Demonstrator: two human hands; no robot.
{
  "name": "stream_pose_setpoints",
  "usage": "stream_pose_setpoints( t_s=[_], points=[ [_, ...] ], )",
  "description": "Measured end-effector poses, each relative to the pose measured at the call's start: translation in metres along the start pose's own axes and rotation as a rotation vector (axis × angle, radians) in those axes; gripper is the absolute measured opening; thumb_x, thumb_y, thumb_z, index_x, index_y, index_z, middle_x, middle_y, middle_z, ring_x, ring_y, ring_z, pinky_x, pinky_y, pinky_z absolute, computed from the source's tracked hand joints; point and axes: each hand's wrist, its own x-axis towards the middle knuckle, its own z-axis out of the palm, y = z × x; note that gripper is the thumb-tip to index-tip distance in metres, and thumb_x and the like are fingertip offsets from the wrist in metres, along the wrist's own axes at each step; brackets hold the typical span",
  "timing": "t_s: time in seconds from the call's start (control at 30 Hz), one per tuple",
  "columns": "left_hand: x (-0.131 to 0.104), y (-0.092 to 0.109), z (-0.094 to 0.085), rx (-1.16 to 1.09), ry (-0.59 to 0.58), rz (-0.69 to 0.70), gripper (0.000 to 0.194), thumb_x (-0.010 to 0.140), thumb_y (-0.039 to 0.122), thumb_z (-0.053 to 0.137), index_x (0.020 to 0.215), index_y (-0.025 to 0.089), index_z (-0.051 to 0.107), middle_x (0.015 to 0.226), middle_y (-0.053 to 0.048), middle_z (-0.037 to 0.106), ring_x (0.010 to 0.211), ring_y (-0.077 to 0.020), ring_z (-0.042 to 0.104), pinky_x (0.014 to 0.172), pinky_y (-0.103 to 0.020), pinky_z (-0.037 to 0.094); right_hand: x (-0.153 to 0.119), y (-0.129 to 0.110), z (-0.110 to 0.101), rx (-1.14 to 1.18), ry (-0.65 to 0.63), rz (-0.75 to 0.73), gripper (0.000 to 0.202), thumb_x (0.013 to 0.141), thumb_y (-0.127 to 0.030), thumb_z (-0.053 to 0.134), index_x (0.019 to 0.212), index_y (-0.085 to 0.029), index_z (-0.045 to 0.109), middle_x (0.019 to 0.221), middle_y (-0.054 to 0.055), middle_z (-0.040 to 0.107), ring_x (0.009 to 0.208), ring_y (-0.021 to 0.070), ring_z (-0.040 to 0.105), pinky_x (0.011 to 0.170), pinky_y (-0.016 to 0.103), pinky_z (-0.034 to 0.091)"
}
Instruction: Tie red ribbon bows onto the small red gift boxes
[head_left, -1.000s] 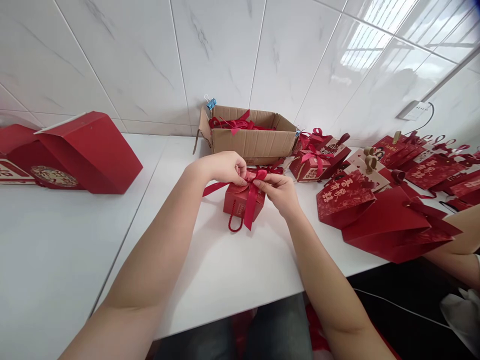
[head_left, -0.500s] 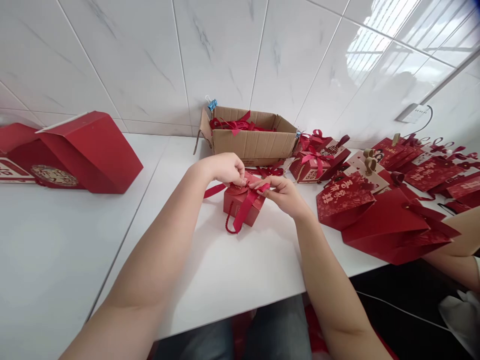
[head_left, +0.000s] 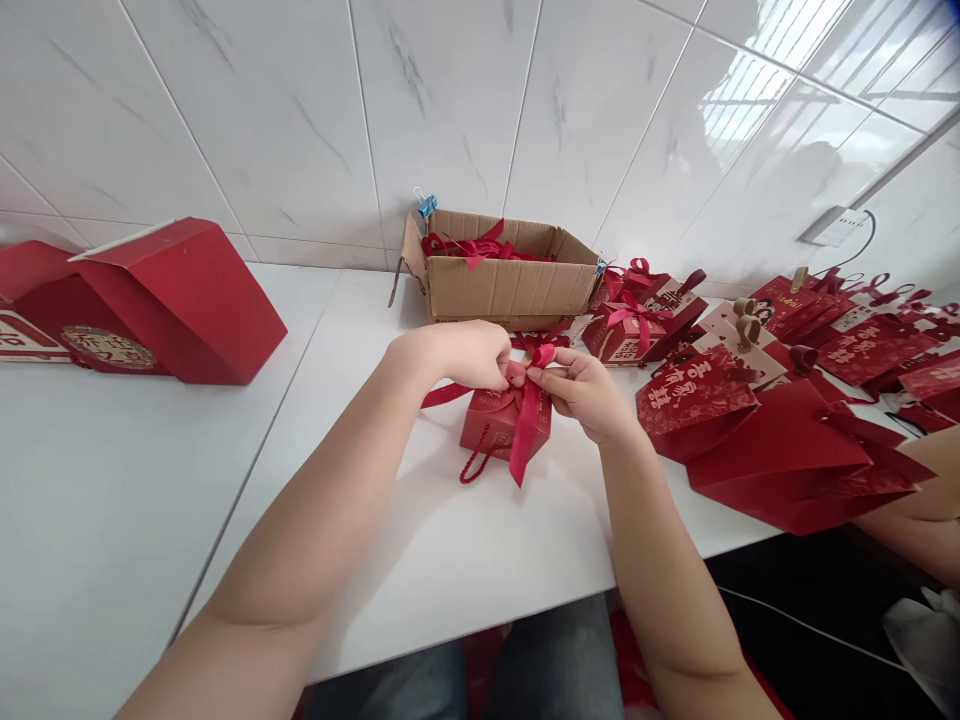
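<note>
A small red gift box (head_left: 499, 412) with a twisted cord handle sits on the white table in front of me. Red ribbon (head_left: 526, 430) lies over its top, one tail hanging down the front and another stretching out to the left. My left hand (head_left: 480, 355) is closed at the ribbon's crossing on the lid, its fingertips partly hidden by the hand itself. Between thumb and fingers, my right hand (head_left: 581, 388) pinches a ribbon loop above the box's right side.
Behind the box stands a cardboard carton (head_left: 517, 285) of loose red ribbons. A ribbon-tied box (head_left: 626, 330) and several red gift bags (head_left: 694, 400) fill the right. Large red boxes (head_left: 187, 310) stand at left. Another person's arm (head_left: 915, 510) shows at the right edge.
Both hands and the box have shifted slightly to the right. The left hand has come closer to the right one, and the ribbon loop is raised higher.
</note>
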Motion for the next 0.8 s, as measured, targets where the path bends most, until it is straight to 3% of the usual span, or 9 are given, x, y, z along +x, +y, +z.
stream_pose_setpoints(
  t_s=[0.07,0.2,0.57,0.8],
  points=[
    [-0.004,0.004,0.000,0.007,-0.005,0.031,0.016,0.063,0.035,0.061,0.065,0.022,0.053,0.067,-0.002,0.058,0.051,-0.0145,0.043,0.052,-0.030,0.026,0.000,0.000,-0.001,0.005,0.027,0.031,0.034,0.062,-0.041,0.082,0.085,-0.020,0.070,0.080,0.004,0.073,0.064,0.0123,0.062,0.049,0.021,0.040],
    [-0.011,0.006,-0.001,0.022,-0.002,0.051,0.013,0.064,0.033,0.060,0.065,0.022,0.053,0.069,-0.003,0.060,0.053,-0.0154,0.045,0.052,-0.030,0.027,-0.001,0.000,0.000,-0.022,0.041,0.036,0.027,0.064,-0.039,0.079,0.082,-0.019,0.076,0.087,0.007,0.074,0.081,0.0179,0.067,0.063,0.026,0.050],
    [-0.025,0.007,-0.010,-0.069,0.128,0.104,0.015,0.069,0.029,0.062,0.082,0.023,0.060,0.084,-0.004,0.067,0.067,-0.0192,0.060,0.056,-0.028,0.035,-0.005,-0.002,0.008,-0.118,0.140,-0.024,0.022,0.068,-0.035,0.075,0.083,-0.020,0.078,0.077,0.004,0.073,0.070,0.0159,0.064,0.061,0.026,0.049],
    [-0.037,0.012,-0.012,-0.130,0.279,0.294,0.014,0.075,0.019,0.056,0.087,0.023,0.063,0.087,-0.003,0.066,0.066,-0.0162,0.057,0.055,-0.028,0.036,-0.008,-0.001,0.016,-0.291,0.217,-0.119,0.021,0.072,-0.033,0.068,0.083,-0.018,0.078,0.073,0.003,0.072,0.063,0.0154,0.060,0.059,0.027,0.046]
  ],
)
